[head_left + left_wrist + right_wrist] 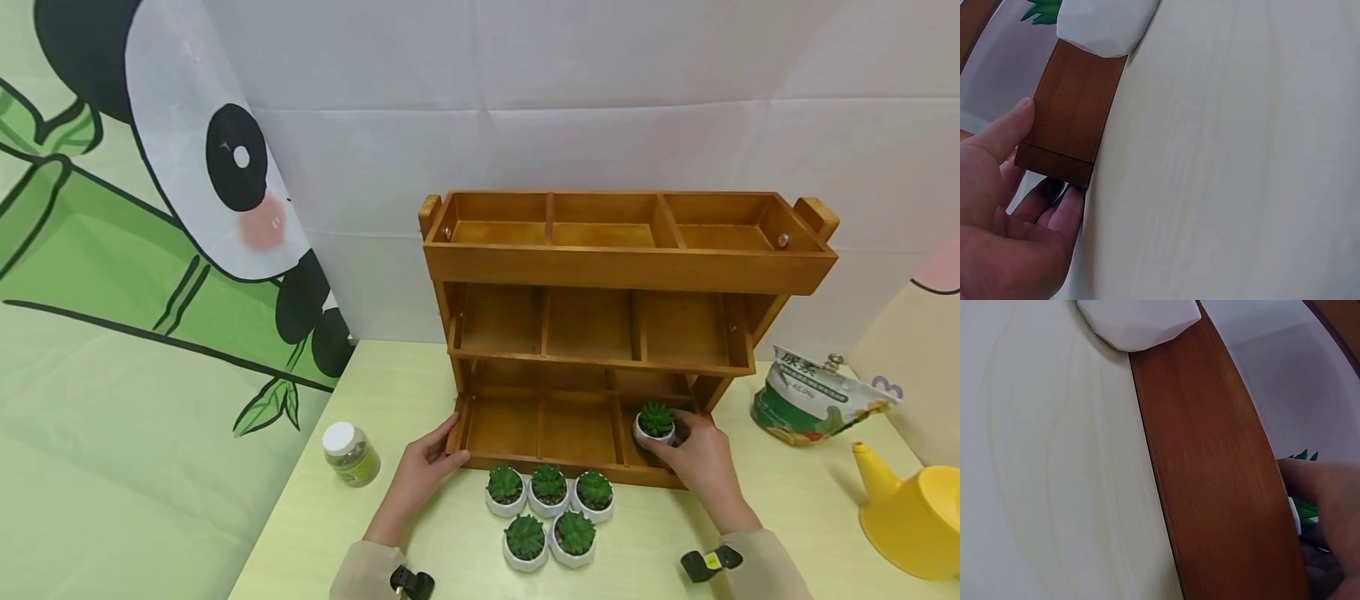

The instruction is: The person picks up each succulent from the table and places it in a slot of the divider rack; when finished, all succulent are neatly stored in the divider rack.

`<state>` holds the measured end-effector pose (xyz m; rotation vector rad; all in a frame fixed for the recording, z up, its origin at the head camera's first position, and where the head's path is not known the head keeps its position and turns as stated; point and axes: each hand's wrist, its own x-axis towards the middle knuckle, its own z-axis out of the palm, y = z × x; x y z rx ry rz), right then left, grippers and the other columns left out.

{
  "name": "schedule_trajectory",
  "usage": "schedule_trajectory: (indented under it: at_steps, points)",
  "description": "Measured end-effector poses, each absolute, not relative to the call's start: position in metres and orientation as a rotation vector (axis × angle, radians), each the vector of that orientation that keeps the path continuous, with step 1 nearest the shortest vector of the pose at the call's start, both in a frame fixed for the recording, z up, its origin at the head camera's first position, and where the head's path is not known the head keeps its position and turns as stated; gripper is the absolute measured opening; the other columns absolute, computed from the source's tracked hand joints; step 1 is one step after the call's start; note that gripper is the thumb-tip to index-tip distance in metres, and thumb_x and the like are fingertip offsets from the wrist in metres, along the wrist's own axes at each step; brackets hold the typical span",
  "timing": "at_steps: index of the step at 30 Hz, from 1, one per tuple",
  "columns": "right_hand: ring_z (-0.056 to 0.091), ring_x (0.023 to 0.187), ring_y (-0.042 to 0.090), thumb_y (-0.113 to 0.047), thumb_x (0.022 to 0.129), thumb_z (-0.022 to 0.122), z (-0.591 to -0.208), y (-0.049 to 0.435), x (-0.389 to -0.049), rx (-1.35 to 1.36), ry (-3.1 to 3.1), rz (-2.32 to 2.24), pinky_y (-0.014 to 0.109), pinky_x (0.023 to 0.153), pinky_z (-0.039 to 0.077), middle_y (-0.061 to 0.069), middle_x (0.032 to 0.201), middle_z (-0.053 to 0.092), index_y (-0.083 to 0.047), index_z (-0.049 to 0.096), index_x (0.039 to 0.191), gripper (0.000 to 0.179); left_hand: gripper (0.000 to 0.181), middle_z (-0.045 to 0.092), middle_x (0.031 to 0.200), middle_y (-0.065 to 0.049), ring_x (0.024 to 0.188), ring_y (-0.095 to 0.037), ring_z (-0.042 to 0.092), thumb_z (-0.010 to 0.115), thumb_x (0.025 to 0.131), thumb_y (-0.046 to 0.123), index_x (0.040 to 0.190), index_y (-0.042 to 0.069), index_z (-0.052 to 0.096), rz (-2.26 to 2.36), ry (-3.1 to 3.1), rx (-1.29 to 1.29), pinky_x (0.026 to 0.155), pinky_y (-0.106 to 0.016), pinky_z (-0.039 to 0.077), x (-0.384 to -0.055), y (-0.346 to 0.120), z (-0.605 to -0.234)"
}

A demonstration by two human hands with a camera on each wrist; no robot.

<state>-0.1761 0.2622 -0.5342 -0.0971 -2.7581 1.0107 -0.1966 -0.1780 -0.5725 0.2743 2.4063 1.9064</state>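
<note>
A three-tier wooden shelf, each tier split into three compartments, stands at the back of the table. At the front left corner of its bottom tier, my left hand grips the wood; in the left wrist view the thumb is at the front board and the other fingers curl at its end. My right hand pinches a small potted succulent in a white pot, in the bottom tier's right compartment. In the right wrist view the front board hides most of that pot.
Several more succulents in white pots cluster before the shelf. A white-capped jar stands left. To the right are a green-and-white bag and a yellow watering can. A printed cloth hangs behind.
</note>
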Motion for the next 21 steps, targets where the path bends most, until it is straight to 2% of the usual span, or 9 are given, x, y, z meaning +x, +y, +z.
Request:
schedule_trajectory:
  at_steps: [9, 21]
  points:
    - [0.064, 0.107, 0.051, -0.030, 0.083, 0.091, -0.5353, 0.2611, -0.1775, -0.052, -2.767, 0.971, 0.064, 0.090, 0.055, 0.034, 0.117, 0.067, 0.017, 0.064, 0.126, 0.068, 0.067, 0.046, 0.159, -0.010, 0.142, -0.033, 0.047, 0.080, 0.094, 0.012, 0.155, 0.016, 0.053, 1.912, 2.399, 0.256, 0.112, -0.042, 0.044, -0.1969, -0.1771, -0.5725]
    - [0.066, 0.103, 0.049, -0.030, 0.084, 0.089, -0.5314, 0.2611, -0.1768, -0.055, -2.819, 0.970, 0.064, 0.089, 0.056, 0.032, 0.111, 0.068, 0.017, 0.061, 0.123, 0.067, 0.067, 0.045, 0.159, -0.011, 0.142, -0.034, 0.047, 0.080, 0.094, 0.010, 0.155, 0.016, 0.053, 1.924, 2.390, 0.261, 0.111, -0.042, 0.045, -0.1971, -0.1768, -0.5727]
